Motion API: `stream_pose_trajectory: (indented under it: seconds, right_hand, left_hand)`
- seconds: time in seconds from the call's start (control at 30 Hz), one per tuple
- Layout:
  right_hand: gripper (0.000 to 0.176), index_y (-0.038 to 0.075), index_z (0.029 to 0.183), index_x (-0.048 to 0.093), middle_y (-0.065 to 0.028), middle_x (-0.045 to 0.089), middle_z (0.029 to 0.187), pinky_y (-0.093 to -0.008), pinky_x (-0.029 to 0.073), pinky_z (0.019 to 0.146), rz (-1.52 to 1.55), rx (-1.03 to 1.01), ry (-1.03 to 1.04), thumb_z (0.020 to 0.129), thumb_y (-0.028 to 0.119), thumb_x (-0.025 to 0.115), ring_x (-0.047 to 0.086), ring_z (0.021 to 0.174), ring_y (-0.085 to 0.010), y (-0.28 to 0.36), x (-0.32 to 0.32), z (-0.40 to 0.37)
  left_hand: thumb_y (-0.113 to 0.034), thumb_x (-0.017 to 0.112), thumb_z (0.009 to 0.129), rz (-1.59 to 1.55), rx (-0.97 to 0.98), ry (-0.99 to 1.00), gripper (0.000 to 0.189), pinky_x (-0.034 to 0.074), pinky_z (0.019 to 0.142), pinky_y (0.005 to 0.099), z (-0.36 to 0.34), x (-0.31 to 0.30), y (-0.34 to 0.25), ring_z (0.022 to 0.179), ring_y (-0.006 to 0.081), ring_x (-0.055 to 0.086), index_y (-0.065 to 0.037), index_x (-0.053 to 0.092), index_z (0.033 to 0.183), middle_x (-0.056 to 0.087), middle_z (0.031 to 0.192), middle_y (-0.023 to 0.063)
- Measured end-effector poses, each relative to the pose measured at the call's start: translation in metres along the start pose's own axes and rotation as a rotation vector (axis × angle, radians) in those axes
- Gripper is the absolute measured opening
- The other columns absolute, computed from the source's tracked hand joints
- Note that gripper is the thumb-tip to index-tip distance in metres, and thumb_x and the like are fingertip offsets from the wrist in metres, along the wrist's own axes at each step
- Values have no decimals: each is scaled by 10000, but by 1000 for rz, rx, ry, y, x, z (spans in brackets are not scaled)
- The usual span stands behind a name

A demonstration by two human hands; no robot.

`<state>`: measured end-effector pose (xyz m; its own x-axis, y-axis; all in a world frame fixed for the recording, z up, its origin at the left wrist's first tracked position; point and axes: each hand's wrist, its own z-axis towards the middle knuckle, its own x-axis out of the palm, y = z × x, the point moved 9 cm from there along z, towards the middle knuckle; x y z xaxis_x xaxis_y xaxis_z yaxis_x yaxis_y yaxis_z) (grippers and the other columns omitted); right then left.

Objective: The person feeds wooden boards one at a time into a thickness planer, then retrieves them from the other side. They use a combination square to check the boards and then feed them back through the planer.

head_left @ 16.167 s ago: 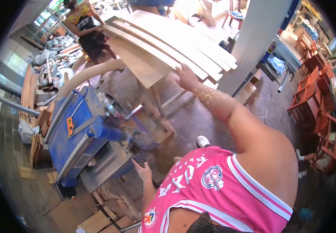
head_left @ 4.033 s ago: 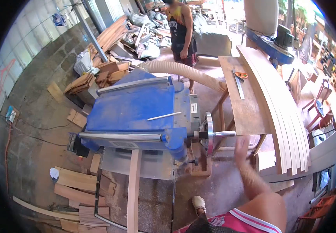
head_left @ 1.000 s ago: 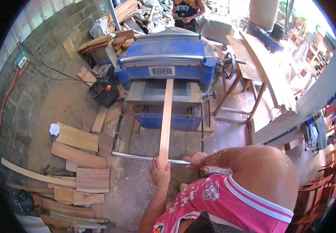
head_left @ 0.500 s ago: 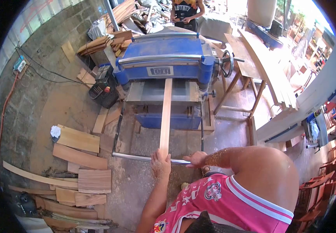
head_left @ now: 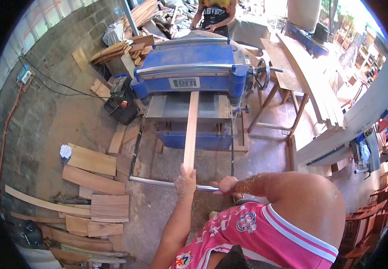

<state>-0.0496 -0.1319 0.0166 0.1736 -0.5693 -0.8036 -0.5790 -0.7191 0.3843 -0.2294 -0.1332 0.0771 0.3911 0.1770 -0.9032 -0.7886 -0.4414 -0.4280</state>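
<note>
A long narrow wooden strip (head_left: pixel 191 130) runs from under the blue planer machine (head_left: pixel 185 58) toward me, its far end hidden inside. My left hand (head_left: pixel 185 183) is closed around the strip's near end, thumb side up, just above the chrome roller bar (head_left: pixel 153 180). To the right, my right hand (head_left: pixel 226 184) rests at the bar's right end with its fingers curled against it. Wood dust clings to my right forearm.
Boards (head_left: pixel 93 179) lie on the floor at left. A black basket (head_left: pixel 121 110) stands left of the machine, beside a handwheel-free side. At right is a wooden table (head_left: pixel 286 71) with long planks. A person (head_left: pixel 214 18) stands behind the machine.
The person behind the machine has moved their arms and leaned slightly. My hands and the strip have barely shifted.
</note>
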Motion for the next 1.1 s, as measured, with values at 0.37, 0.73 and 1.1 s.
stream_pose_trajectory:
  seconds: [0.37,0.73,1.1]
  right_hand:
    - [542,106,1289,458,-182,663,960,-510,509,737,85,-62,20,912,492,503,645,833,-400,-4,4,3]
    - [474,88,1175,578,-159,642,1072,-459,489,841,503,-239,-233,886,464,587,613,976,-351,-51,-19,28]
    - [536,29,1119,609,-139,591,1087,-525,230,1127,-33,-420,-637,847,490,585,514,1139,-327,-150,-136,9]
  left_hand:
    - [-444,538,915,36,-35,67,674,470,868,516,27,13,-11,972,426,628,-65,324,1430,640,1061,268]
    - [-440,556,903,48,-109,68,653,487,830,542,54,19,-21,982,451,622,-144,305,1429,637,1087,259]
    - [-436,615,859,71,-194,26,552,485,816,527,78,14,-41,944,452,624,-33,479,1211,645,985,284]
